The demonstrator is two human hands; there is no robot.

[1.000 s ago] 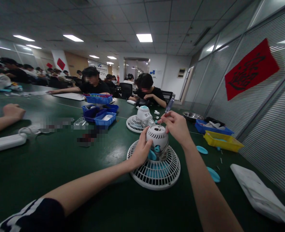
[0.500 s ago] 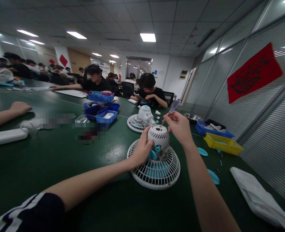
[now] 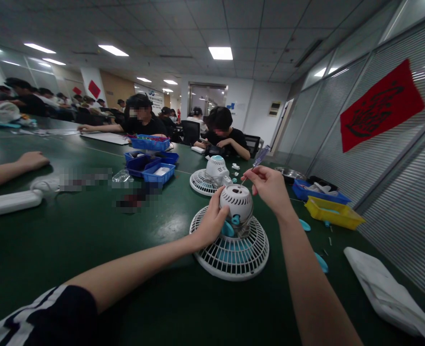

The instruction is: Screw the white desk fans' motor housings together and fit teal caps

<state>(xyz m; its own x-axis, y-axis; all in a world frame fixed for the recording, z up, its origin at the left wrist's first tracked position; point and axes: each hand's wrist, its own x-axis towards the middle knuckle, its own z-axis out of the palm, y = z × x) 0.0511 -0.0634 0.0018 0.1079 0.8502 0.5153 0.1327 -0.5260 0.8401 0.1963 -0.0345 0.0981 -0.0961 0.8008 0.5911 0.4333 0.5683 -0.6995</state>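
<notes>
While the table (image 3: 90,235) (green, glossy) bears fans (image 3: 239,207), lights (image 3: 220,53) glow; people (image 3: 151,127) sit.

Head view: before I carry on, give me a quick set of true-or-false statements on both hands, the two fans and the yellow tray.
1. The right hand holds a screwdriver. True.
2. The nearer fan rests grille-down on the green table. True.
3. The left hand is off the nearer fan. False: the left hand holds it.
4. The yellow tray is left of both fans. False: it is right of them.
5. A second fan stands beyond the nearer one. True.
</notes>
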